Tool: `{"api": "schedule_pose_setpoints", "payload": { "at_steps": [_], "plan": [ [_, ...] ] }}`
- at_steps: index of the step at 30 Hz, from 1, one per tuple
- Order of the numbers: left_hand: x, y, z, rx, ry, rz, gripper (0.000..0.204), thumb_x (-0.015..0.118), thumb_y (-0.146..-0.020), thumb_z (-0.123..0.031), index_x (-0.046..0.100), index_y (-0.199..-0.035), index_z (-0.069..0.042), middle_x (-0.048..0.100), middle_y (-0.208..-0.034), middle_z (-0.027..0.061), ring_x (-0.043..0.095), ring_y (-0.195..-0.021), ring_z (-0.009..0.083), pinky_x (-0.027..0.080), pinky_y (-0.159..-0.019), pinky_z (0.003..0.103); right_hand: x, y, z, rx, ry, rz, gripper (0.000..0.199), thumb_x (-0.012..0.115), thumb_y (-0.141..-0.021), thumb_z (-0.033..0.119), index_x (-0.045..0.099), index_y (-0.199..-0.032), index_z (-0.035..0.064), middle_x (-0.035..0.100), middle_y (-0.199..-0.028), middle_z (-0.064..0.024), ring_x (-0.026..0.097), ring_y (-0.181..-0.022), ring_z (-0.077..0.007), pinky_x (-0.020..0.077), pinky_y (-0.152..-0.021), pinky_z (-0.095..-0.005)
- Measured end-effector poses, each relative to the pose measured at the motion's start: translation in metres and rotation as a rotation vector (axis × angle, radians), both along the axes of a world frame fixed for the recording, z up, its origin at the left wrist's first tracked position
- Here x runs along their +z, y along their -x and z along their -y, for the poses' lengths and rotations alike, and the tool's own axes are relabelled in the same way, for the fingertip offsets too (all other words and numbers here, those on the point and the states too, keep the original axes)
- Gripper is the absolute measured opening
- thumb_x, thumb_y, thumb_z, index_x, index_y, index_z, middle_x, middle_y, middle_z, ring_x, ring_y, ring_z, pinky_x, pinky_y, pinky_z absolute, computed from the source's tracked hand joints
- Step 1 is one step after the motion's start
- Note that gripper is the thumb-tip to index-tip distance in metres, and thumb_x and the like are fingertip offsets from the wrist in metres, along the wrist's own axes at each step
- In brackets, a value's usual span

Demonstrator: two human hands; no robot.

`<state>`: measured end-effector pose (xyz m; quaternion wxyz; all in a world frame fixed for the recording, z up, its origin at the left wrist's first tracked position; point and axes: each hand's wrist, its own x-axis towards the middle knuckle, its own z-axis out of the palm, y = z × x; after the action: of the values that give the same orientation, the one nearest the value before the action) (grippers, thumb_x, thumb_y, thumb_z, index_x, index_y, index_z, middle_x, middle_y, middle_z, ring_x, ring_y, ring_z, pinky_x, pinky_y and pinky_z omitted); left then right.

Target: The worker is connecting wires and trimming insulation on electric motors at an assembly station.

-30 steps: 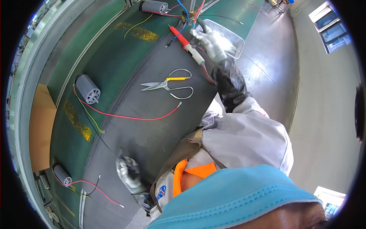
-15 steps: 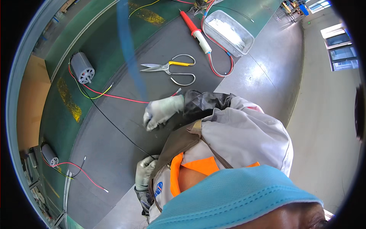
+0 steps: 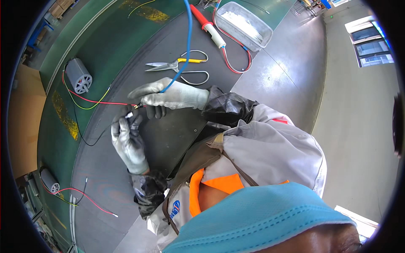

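Note:
My left hand [image 3: 128, 145], in a grey-white work glove, pinches the end of a black wire [image 3: 91, 145]; a small white tip [image 3: 128, 114] shows at the fingertips. The wire comes from a grey motor [image 3: 79, 76] with red and yellow-green wires as well. Close beside it, my right hand [image 3: 175, 95], gloved too, is closed around a blue cord [image 3: 187, 42] that hangs from above. A small gold-coloured metal end [image 3: 137, 106] sticks out at its fingertips, nearly meeting the white tip. The motor's red wire [image 3: 101, 102] passes behind the fingers.
Scissors [image 3: 175, 65] with one yellow handle lie beyond my right hand. A red-and-white probe [image 3: 209, 27] with looped leads and a grey tray [image 3: 249, 36] of white pieces stand farther right. Another motor [image 3: 49, 180] with wires sits at left on the dark table [image 3: 101, 185].
My left hand has risen from near my body with the black wire, whose end is now at the fingertips. My right hand has moved up and taken hold of the blue cord.

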<state>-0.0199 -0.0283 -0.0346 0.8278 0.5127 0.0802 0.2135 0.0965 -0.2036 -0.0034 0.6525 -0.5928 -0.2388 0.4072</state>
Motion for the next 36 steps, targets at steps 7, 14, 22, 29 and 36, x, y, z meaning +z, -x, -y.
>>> {"api": "schedule_pose_setpoints", "payload": {
  "at_steps": [7, 14, 22, 29, 36],
  "plan": [
    [-0.012, -0.007, 0.014, -0.023, 0.010, -0.169, 0.043, 0.054, -0.109, -0.029, 0.054, -0.136, 0.005, 0.064, -0.098, 0.0093, 0.060, -0.085, 0.0143, 0.051, -0.081, 0.033, -0.016, 0.017, -0.015, -0.094, -0.074, 0.043, 0.051, 0.055, -0.108, 0.019, 0.042, -0.156, 0.0103, 0.073, -0.108, -0.0052, 0.068, -0.077, -0.0092, 0.0548, -0.063, -0.0240],
    [-0.009, -0.002, 0.017, 0.019, 0.166, -0.156, 0.037, 0.055, -0.108, -0.024, 0.056, -0.132, 0.004, 0.068, -0.096, 0.0114, 0.066, -0.085, 0.0179, 0.054, -0.080, 0.033, -0.013, 0.018, -0.017, -0.092, 0.059, 0.120, 0.054, 0.053, -0.106, 0.014, 0.040, -0.158, 0.0133, 0.072, -0.090, -0.0049, 0.068, -0.077, -0.0093, 0.0558, -0.063, -0.0254],
    [0.000, -0.010, 0.025, 0.038, 0.102, -0.147, 0.038, 0.053, -0.109, -0.024, 0.053, -0.132, 0.006, 0.071, -0.099, 0.0132, 0.069, -0.088, 0.0189, 0.054, -0.083, 0.034, -0.013, 0.012, -0.007, -0.104, 0.051, 0.098, 0.053, 0.053, -0.107, 0.016, 0.041, -0.158, 0.0135, 0.072, -0.090, -0.0054, 0.069, -0.077, -0.0102, 0.0568, -0.066, -0.0267],
    [-0.003, -0.015, 0.033, 0.150, -0.256, -0.097, 0.038, 0.052, -0.109, -0.021, 0.054, -0.135, 0.007, 0.067, -0.093, 0.0116, 0.066, -0.082, 0.0151, 0.053, -0.076, 0.032, -0.016, 0.010, -0.004, -0.125, -0.011, 0.106, 0.052, 0.055, -0.107, 0.017, 0.041, -0.157, 0.0113, 0.072, -0.091, -0.0053, 0.068, -0.077, -0.0106, 0.0572, -0.070, -0.0280],
    [0.011, -0.016, 0.029, 0.050, 0.093, -0.191, 0.040, 0.051, -0.110, -0.022, 0.054, -0.136, 0.008, 0.065, -0.093, 0.0081, 0.061, -0.080, 0.0139, 0.051, -0.074, 0.030, -0.033, 0.015, -0.010, -0.223, -0.207, 0.081, 0.054, 0.060, -0.105, 0.012, 0.043, -0.155, 0.0064, 0.072, -0.106, -0.0057, 0.066, -0.084, -0.0072, 0.0575, -0.075, -0.0249]
  ]
}}
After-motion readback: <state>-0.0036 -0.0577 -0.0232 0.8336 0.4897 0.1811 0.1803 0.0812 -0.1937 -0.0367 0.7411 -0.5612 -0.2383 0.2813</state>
